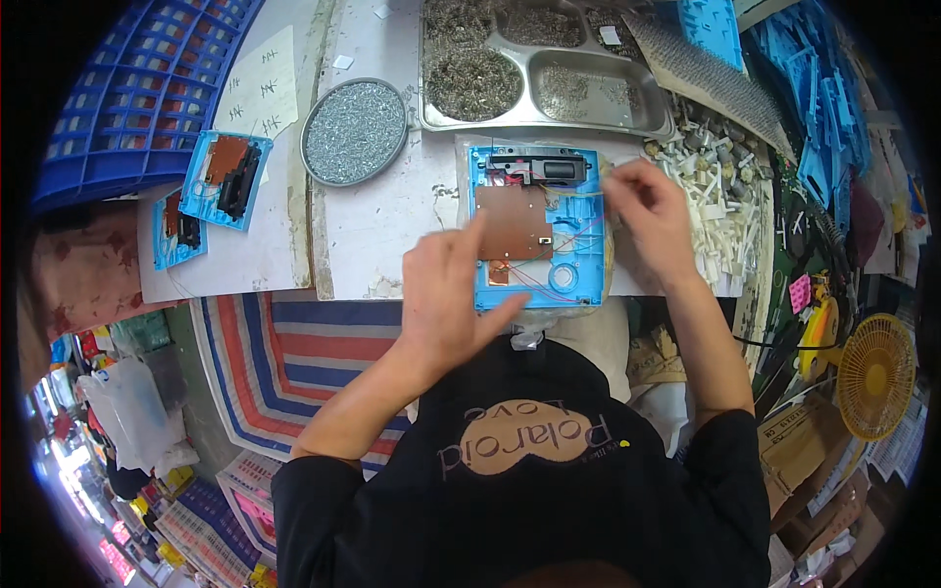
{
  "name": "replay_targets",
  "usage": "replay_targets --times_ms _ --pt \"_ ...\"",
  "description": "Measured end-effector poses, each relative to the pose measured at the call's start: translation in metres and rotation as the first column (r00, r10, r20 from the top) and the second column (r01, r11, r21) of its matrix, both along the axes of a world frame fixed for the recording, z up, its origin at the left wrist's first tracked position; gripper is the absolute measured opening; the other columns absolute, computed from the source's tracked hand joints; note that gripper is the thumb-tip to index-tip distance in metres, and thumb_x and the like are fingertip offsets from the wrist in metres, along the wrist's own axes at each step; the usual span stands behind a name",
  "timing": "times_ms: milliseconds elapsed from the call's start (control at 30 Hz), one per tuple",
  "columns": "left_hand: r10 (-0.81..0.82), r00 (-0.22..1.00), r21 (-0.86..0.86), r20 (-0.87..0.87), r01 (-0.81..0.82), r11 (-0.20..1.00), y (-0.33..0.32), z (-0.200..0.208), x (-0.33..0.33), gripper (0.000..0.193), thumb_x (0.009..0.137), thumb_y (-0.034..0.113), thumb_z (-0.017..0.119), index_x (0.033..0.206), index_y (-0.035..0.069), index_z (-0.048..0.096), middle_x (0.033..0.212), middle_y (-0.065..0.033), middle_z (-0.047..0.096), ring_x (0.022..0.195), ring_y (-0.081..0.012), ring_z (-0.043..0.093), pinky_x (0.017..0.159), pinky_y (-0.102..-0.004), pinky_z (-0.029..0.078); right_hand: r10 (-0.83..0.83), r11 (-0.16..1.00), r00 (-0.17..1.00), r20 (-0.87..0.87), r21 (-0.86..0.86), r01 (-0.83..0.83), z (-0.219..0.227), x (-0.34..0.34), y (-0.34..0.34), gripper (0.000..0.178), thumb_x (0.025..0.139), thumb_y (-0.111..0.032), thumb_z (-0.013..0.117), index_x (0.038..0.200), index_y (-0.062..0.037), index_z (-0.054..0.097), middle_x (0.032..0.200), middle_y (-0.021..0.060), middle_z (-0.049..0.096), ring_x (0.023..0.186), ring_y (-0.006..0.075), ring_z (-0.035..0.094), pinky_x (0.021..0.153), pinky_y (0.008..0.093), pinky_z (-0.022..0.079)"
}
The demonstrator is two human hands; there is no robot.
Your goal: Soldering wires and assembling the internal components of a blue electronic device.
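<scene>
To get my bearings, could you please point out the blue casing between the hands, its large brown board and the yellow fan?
Blue casing [590,267]: head view, bare right side.
Large brown board [512,223]: head view, middle of its face.
Yellow fan [876,377]: head view, centre of grille.

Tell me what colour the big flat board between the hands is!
The big flat board is brown, seen best in the head view.

Bright, even light over table [363,235]; glare washes out lower left; fisheye bends edges; rim falls to black
</scene>
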State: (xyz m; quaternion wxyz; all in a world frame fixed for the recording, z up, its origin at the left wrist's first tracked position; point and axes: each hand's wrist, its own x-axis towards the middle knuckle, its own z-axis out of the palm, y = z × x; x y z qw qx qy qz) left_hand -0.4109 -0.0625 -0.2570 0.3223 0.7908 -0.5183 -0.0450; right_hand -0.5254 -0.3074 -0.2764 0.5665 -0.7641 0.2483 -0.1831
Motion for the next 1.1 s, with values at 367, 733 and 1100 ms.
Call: replay_targets --times_ms 367,733,1100 --pt "-0.574 0.814 -0.034 0.092 0.579 0.815 -0.004 -0.013 -0.013 0.030 0.081 0.015 0.069 0.111 0.010 0.071 0.095 -0.0024 0.062 0.084 -0.0201 0.058 0.075 -0.0369 0.044 0.250 0.961 0.968 0.020 -0.128 -0.245 0.058 -0.052 0.025 0.035 0.082 -0.011 0.071 0.116 -0.0075 0.069 0.102 0.0098 0.065 0.089 0.0287 0.062 0.080 0.0391 0.051" --pt "-0.309 0.945 -0.229 0.111 0.327 0.917 0.009 -0.018 -0.006 0.039 0.069 0.011 0.083 0.107 0.014 0.073 0.095 0.0011 0.062 0.085 -0.0193 0.059 0.078 -0.0368 0.045 0.431 0.604 0.901 -0.057 -0.723 -0.335 0.011 -0.017 0.032 0.038 0.074 -0.012 0.076 0.112 -0.0133 0.070 0.100 0.0025 0.065 0.099 0.0282 0.057 0.088 0.0438 0.044" --pt "-0.309 0.946 -0.265 0.102 0.325 0.908 0.016 -0.026 -0.010 0.039 0.066 0.007 0.082 0.104 0.013 0.074 0.094 0.0014 0.065 0.082 -0.0187 0.060 0.077 -0.0363 0.046 0.475 0.526 0.875 -0.092 -0.767 -0.366 0.012 -0.010 0.037 0.030 0.074 -0.011 0.076 0.103 -0.0114 0.070 0.099 0.0016 0.066 0.094 0.0259 0.058 0.088 0.0436 0.043"
